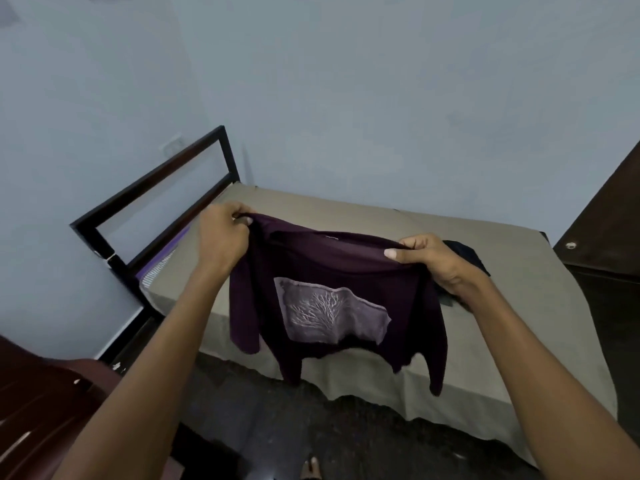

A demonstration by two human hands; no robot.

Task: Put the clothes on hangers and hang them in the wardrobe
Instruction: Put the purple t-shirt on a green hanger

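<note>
A dark purple T-shirt (346,271) with a pale tree print on its front hangs in the air over the near side of the bed. My left hand (221,237) grips its left shoulder. Its right shoulder is pinched by my right hand (433,261), thumb on top. The sleeves and hem dangle loose below. A dark garment (467,254) lies on the bed behind my right hand, partly hidden by it. No hanger is in view.
The bed (502,341) has a grey-beige sheet and a black metal headboard (156,188) at the left against the pale blue wall. A dark wooden door or panel (606,220) stands at the right. A brown chair (52,403) is at lower left.
</note>
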